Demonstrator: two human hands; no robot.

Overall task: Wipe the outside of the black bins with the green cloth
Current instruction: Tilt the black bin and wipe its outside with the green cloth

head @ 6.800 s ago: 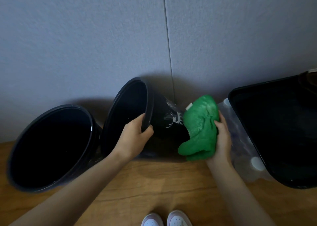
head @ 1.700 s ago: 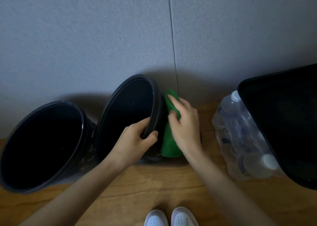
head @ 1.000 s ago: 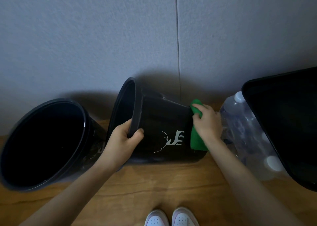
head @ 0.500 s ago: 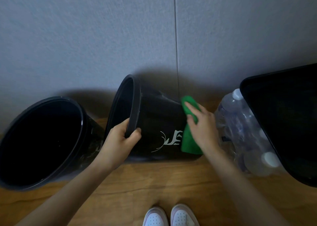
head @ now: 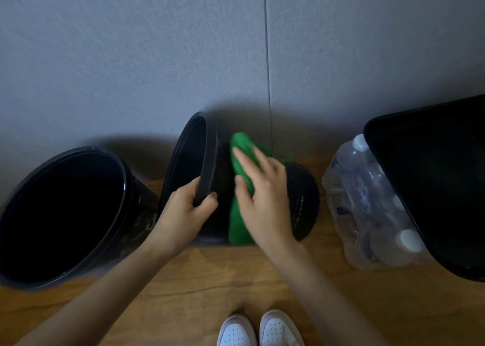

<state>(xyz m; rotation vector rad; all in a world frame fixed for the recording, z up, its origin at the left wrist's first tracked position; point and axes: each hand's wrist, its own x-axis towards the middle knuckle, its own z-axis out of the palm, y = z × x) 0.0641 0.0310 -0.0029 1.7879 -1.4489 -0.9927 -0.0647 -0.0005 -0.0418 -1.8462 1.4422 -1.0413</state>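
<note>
A round black bin (head: 301,201) lies tipped on its side on the wooden floor by the wall, mouth to the left. My left hand (head: 183,214) grips its rim at the near side. My right hand (head: 265,198) presses the green cloth (head: 240,225) flat against the bin's outer wall just right of the rim, fingers spread over it. A second round black bin (head: 126,188) stands tilted to the left, touching the first. A large rectangular black bin (head: 372,133) is at the right edge.
A shrink-wrapped pack of clear water bottles (head: 367,214) lies between the tipped bin and the rectangular bin. The grey wall (head: 157,57) runs behind everything. My white shoes (head: 259,330) are on the wooden floor (head: 210,280) at the bottom.
My right hand has slid the cloth leftward along the bin wall from near its base toward the rim. The bin has rolled, and its white deer print no longer shows.
</note>
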